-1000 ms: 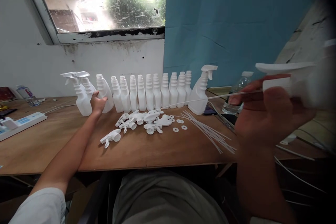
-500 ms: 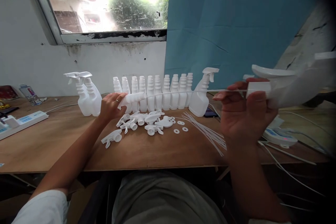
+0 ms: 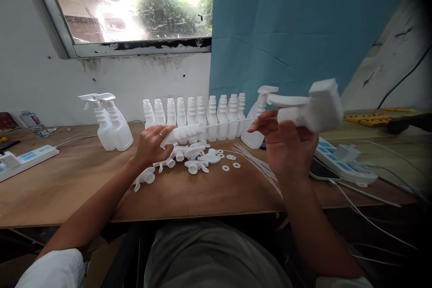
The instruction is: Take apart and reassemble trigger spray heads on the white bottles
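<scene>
My left hand is wrapped round a white ribbed bottle, tilted on its side with its neck to the right. A spray trigger head is in my right hand, gripped near its collar. From that collar a thin white dip tube runs left to the bottle's neck, its end apparently inside the mouth. Below the bottle lies a pile of loose trigger heads. White ring washers and a fan of spare tubes rest on the table to their right.
A row of open white bottles stands at the back. Bottles with spray heads stand at left and right. Power strips, a phone and cables lie at the right; another power strip is at the left.
My right hand has moved left with the trigger head, bringing it closer to the bottle. My left hand and the bottle have shifted slightly right and down, and more of the tube seems inside.
</scene>
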`<action>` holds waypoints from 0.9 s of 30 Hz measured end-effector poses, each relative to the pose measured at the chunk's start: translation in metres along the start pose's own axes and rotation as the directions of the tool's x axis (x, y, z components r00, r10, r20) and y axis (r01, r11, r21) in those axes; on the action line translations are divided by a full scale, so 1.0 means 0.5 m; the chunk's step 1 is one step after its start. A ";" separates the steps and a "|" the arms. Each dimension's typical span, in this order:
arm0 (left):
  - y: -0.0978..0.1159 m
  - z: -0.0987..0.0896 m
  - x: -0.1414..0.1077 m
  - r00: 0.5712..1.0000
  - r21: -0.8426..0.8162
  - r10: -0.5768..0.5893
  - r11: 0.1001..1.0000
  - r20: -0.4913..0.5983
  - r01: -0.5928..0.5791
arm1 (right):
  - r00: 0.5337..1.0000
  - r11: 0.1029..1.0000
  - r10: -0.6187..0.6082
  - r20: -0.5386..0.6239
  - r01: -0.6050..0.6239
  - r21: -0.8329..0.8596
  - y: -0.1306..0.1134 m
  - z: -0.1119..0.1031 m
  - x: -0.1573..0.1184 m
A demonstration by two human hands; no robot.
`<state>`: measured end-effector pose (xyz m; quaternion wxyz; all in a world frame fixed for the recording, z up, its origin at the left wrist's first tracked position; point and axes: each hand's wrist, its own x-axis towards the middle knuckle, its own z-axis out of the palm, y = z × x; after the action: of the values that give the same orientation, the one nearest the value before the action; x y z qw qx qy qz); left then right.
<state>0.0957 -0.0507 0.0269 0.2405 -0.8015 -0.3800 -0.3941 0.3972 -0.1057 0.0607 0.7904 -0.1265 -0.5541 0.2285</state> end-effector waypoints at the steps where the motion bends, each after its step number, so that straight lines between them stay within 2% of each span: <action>1: 0.020 -0.009 0.001 0.999 -0.045 -0.030 0.999 0.023 0.031 | 1.000 1.000 0.000 0.012 -0.001 0.002 -0.002 0.001 -0.001; 3: 0.059 -0.029 0.001 0.990 -0.160 -0.101 0.980 0.098 0.116 | 0.999 0.999 -0.027 0.017 0.027 0.023 -0.010 -0.001 -0.001; 5: 0.090 -0.047 -0.002 0.980 -0.234 -0.123 0.959 0.159 0.158 | 0.998 0.996 -0.051 0.020 0.050 0.071 -0.025 -0.007 0.003; 8: 0.121 -0.062 -0.009 0.983 -0.184 -0.056 0.979 0.173 0.088 | 0.998 0.991 -0.058 -0.004 0.058 0.121 -0.055 -0.020 0.008; 11: 0.145 -0.064 -0.016 0.990 -0.132 0.014 0.991 0.140 0.005 | 1.000 0.998 -0.026 -0.005 0.026 0.062 -0.076 -0.026 0.007; 15: 0.191 -0.065 -0.016 0.986 -0.321 -0.004 0.945 0.169 0.059 | 0.995 0.995 0.091 0.036 -0.092 0.043 -0.071 -0.016 -0.005; 18: 0.229 -0.067 -0.012 0.965 -0.481 -0.068 0.857 0.255 0.187 | 0.970 0.979 0.200 0.135 -0.202 0.002 -0.055 -0.003 -0.021; 21: 0.261 -0.061 -0.009 0.910 -0.627 -0.147 0.682 0.388 0.377 | 0.918 0.943 0.328 0.224 -0.330 -0.032 -0.045 0.011 -0.041; 24: 0.284 -0.044 -0.017 0.840 -0.708 -0.124 0.482 0.529 0.517 | 0.855 0.894 0.423 0.300 -0.448 0.018 -0.038 0.027 -0.058; 26: 0.292 -0.031 -0.025 0.818 -0.723 -0.099 0.416 0.567 0.552 | 0.825 0.863 0.458 0.331 -0.501 0.056 -0.032 0.038 -0.066; 27: 0.293 -0.026 -0.028 0.821 -0.730 -0.097 0.409 0.562 0.548 | 0.817 0.854 0.468 0.336 -0.516 0.065 -0.029 0.044 -0.069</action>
<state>0.2014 -0.1527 0.0104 -0.3737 -0.7824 -0.3216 -0.3805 0.3702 -0.1365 0.0467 0.6151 -0.1674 -0.5997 0.4838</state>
